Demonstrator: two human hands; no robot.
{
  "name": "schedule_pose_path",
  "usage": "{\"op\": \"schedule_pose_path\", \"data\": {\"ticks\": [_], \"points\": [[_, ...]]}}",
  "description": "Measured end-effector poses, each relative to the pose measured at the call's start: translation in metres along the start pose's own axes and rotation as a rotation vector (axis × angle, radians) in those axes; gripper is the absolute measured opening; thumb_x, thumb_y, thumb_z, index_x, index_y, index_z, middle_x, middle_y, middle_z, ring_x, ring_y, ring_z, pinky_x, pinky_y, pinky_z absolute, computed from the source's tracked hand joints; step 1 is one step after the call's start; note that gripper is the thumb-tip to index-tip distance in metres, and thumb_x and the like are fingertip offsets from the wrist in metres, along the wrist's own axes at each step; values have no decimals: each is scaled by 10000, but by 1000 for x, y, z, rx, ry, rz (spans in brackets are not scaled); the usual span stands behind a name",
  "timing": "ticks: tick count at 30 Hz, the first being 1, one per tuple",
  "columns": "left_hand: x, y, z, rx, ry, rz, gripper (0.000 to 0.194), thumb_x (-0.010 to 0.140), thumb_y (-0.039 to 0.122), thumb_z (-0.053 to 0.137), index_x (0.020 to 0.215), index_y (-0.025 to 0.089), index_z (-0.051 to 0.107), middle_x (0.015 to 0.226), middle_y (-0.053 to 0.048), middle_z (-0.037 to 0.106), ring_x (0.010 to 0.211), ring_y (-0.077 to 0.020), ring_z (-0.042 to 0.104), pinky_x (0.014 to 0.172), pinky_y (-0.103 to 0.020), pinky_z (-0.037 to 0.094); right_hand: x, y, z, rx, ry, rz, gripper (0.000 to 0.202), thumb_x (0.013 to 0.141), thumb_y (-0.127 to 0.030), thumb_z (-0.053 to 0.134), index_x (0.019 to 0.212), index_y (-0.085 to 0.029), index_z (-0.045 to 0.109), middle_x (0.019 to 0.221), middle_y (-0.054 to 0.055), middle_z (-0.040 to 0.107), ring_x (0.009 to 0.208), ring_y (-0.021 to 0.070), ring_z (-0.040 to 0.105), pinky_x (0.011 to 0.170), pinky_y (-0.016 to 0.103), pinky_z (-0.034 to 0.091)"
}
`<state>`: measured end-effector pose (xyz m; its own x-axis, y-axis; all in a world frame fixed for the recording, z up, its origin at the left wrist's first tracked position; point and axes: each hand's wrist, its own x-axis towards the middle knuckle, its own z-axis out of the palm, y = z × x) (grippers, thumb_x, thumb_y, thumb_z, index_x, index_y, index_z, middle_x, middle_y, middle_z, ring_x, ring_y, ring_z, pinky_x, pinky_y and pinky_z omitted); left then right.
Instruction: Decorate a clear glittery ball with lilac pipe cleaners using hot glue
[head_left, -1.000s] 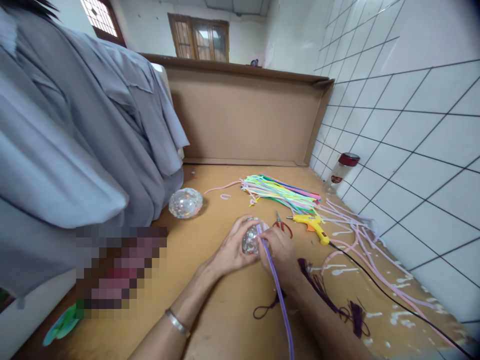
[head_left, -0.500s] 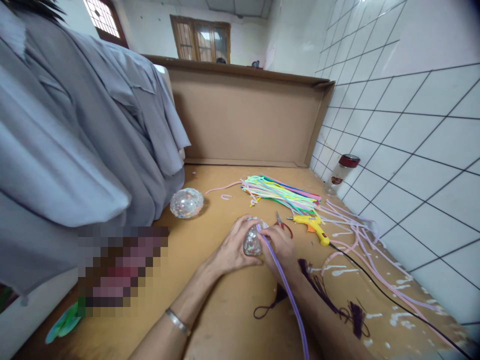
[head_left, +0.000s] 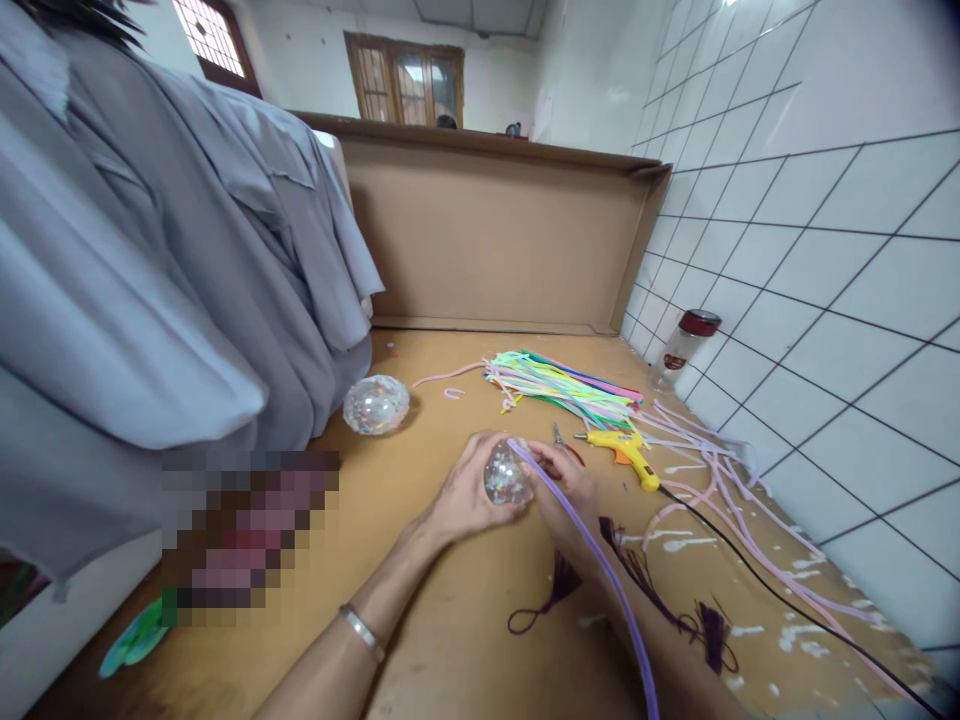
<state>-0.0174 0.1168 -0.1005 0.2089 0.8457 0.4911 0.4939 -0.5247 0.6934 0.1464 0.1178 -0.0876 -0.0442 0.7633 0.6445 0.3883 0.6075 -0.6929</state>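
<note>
Left hand, head view: it is closed around the near side of a clear rounded piece, which is held in the middle of the workspace, above the table. Right hand: it is placed at the opposite side of the piece with fingers curled; whether they are pinched on the purple strip or only set against it cannot be told. One end of the strip is seen at the top of the piece; the rest is draped over the right hand and forearm toward the lower edge of the view.

Handling, as judged: the piece is probably light and stiff-walled, smooth and somewhat slippery, and, should it be glass, fragile; the material cannot be told. It is best cupped broadly around its sides, without a hard squeeze, the top being left free. The strip, by its curve, is soft and flexible, and is best taken close to its end.

Surroundings: a second clear piece is set well apart, toward the far left. Beyond the hands, a bundle of coloured strips is laid out. Red-handled scissors are partly hidden by the right hand; beside them a yellow glue gun is seen. Dark tassels are scattered near the right forearm.
</note>
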Motion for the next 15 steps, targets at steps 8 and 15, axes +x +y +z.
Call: {"op": "schedule_pose_path", "data": {"ticks": [8, 15], "points": [[1, 4, 0, -43, 34, -115, 782, 568, 314, 803, 1261, 193, 462, 1230, -112, 542, 1152, -287, 571, 1030, -455, 477, -1, -5, -6, -182, -95, -158, 267, 932, -241, 486, 1156, -182, 619, 1008, 91, 694, 936, 211, 629, 843, 358, 514], [3, -6, 0, 5, 129, -204, 787, 566, 360, 813, 1258, 191, 477, 1220, -114, 570, 1131, -301, 593, 1019, -486, 480, -2, 7, 5, -957, -148, -248, 341, 905, -72, 406, 1158, -74, 634, 1109, 216, 672, 1092, 326, 560, 1006, 554, 377]]}}
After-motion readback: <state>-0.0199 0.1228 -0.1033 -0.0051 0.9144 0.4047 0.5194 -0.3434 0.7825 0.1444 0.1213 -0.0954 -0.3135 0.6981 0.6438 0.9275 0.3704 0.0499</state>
